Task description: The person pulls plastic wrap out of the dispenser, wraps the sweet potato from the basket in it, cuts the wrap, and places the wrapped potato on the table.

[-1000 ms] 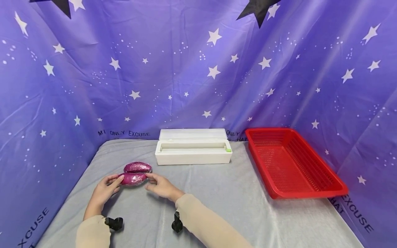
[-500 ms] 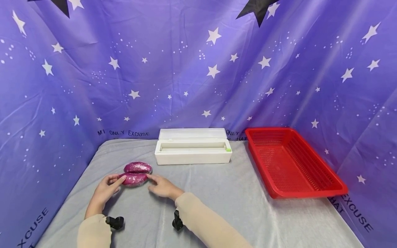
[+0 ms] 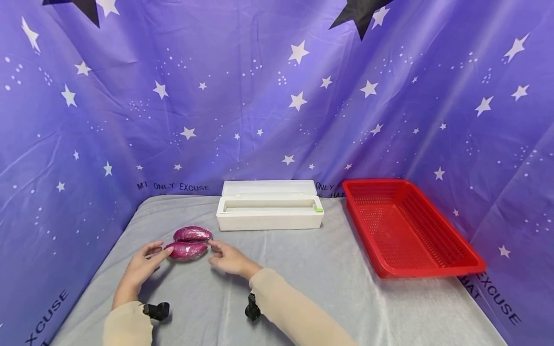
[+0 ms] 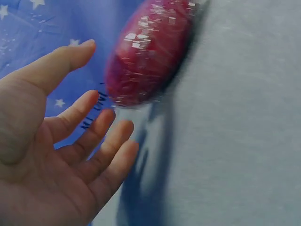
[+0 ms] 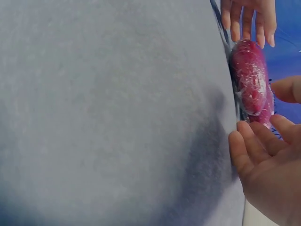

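Note:
Two magenta, oblong vegetables, like sweet potatoes, lie side by side on the left of the table, wrapped in shiny cling film. The nearer wrapped vegetable sits between my hands; the farther wrapped vegetable lies right behind it. My left hand is at its left end, and the left wrist view shows the fingers spread with a gap to the vegetable. By the right end is my right hand, fingers loosely bent; in the right wrist view its palm holds nothing.
A white cling film dispenser box with its lid raised stands at the back middle. To the right is a red perforated plastic basket. Grey cloth covers the table, and a purple star-print curtain surrounds it.
Both hands have let go of the nearer wrapped vegetable and drawn slightly outward, left hand to the left and right hand to the right. The vegetables lie nearly where they were.

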Demonstrator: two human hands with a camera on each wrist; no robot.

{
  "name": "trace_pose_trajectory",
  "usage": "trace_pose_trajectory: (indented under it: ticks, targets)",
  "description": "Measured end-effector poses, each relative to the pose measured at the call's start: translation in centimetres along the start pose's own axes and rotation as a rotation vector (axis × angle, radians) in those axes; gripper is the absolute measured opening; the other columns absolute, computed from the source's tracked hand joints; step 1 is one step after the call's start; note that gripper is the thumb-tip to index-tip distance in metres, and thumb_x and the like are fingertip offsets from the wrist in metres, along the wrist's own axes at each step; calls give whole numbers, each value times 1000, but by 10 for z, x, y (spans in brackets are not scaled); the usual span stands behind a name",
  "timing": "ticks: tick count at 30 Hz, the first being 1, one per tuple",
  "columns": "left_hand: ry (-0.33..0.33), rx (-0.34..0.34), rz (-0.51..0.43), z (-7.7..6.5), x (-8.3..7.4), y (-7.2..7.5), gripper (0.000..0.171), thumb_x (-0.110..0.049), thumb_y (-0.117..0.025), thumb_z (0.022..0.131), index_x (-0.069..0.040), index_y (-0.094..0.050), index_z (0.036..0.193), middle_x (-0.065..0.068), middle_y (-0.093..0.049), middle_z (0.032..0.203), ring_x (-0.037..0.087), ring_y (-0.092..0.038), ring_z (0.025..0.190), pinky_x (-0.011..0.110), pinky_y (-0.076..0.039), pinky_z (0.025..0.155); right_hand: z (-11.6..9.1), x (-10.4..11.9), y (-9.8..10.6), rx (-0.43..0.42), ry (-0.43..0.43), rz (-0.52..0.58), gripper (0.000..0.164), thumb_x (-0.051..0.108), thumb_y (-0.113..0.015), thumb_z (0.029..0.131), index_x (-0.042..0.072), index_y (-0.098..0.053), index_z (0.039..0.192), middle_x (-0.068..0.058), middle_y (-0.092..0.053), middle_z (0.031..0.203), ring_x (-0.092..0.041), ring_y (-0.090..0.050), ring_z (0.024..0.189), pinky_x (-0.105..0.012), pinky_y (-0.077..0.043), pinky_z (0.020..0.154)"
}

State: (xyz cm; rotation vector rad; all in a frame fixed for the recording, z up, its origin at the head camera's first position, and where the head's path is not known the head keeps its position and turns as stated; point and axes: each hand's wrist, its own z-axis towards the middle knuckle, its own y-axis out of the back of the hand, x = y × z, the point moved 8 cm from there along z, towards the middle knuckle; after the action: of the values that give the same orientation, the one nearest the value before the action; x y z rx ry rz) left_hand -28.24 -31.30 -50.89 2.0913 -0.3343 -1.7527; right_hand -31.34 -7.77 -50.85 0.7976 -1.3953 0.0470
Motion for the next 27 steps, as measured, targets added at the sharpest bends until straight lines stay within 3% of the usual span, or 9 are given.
trace_pose_trajectory:
  ticks: [4,6,9,12,17,20,24,27]
  targets:
    - [-5,-36,29,-5,-9,9,79,-48,-63,97,1,-34,151,27,-39,148,35,-46,126,21,-48,82,-5,3,9,-9,8,22,55,20,-65,95,11,-49,147,-7,-57,142,-16,-61,117,-31,-49,97]
    - [-11,-39,32,-7,-14,10,79,-48,-63,97,0,-34,151,27,-40,148,29,-49,121,22,-49,81,-8,5,14,-9,16,24,54,20,-64,96,10,-49,147,-8,-56,143,-18,-60,119,-32,-49,97]
    - [-31,-42,44,-11,-22,9,78,-49,-64,96,0,-37,151,26,-44,147,16,-52,111,21,-48,79,-13,6,24,-4,44,1,54,20,-62,97,8,-48,147,-9,-55,144,-18,-60,119,-30,-49,97]
    - [-67,-34,45,-12,-33,4,76,-49,-64,96,-1,-39,150,25,-47,145,17,-53,113,21,-47,82,-18,7,37,-8,81,-17,54,19,-61,97,6,-47,148,-12,-54,144,-21,-60,119,-30,-48,97]
    - [-117,7,26,-7,-53,-15,73,-46,-66,96,-2,-42,148,24,-48,143,35,-48,127,35,-44,95,-29,4,62,-35,92,-25,53,19,-60,97,6,-47,147,-12,-55,142,-26,-60,119,-32,-50,95]
    - [-153,35,5,-5,-66,-32,69,-42,-70,94,-1,-47,144,22,-53,139,33,-53,123,34,-45,95,-37,-2,74,-40,93,-23,52,20,-59,99,5,-47,147,-13,-55,142,-27,-59,120,-33,-50,93]
    - [-211,74,-49,-1,-82,-59,60,-31,-75,92,2,-52,138,21,-60,129,24,-61,109,24,-51,85,-44,-12,90,-54,106,-18,53,20,-58,100,2,-45,148,-18,-53,143,-31,-58,122,-39,-51,94]
    - [-256,78,-41,2,-94,-78,55,-26,-76,91,2,-56,134,22,-63,124,22,-63,105,24,-51,82,-51,-22,104,-67,88,-17,55,24,-57,100,3,-43,149,-19,-51,145,-30,-56,123,-43,-50,96]
